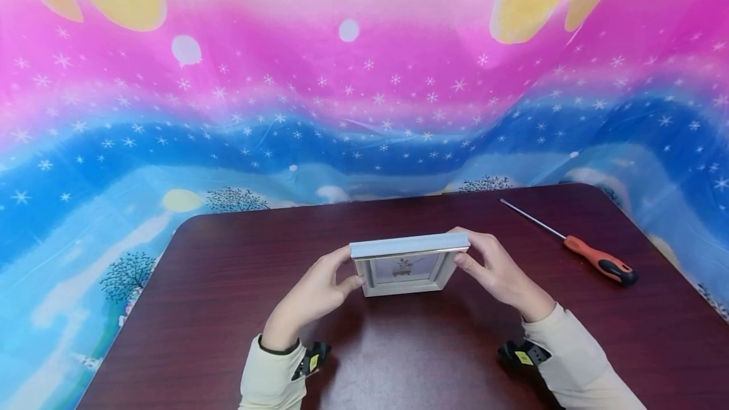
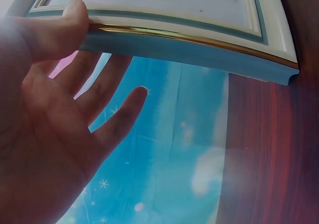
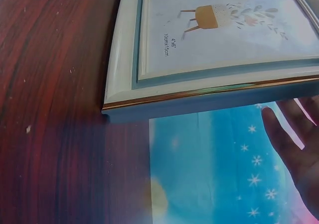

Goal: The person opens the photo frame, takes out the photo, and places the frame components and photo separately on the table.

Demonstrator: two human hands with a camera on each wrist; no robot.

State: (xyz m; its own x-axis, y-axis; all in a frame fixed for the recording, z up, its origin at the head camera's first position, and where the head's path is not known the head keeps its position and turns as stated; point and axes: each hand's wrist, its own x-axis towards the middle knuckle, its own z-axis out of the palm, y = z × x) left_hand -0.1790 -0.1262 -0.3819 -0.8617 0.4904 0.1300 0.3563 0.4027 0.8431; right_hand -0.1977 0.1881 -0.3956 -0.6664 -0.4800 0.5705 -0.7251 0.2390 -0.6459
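Note:
A white picture frame [image 1: 403,291] with a gold inner line stands nearly upright on the table, its top edge toward the head camera. Behind its pane, a print of a potted plant [image 3: 207,17] shows, with size lettering beside it. My left hand [image 1: 314,291] grips the frame's left side, thumb on the front face and fingers behind; in the left wrist view the little finger stays off the frame. On the opposite side my right hand [image 1: 497,269] holds the upper right corner the same way, its thumb against the front edge.
An orange and black screwdriver [image 1: 600,260] lies on the dark red wooden table [image 1: 239,258] to the right, its shaft pointing to the back edge. Behind the table hangs a pink and blue cloth [image 1: 319,100] with snowflakes. Black bands [image 1: 310,360] sit at both wrists.

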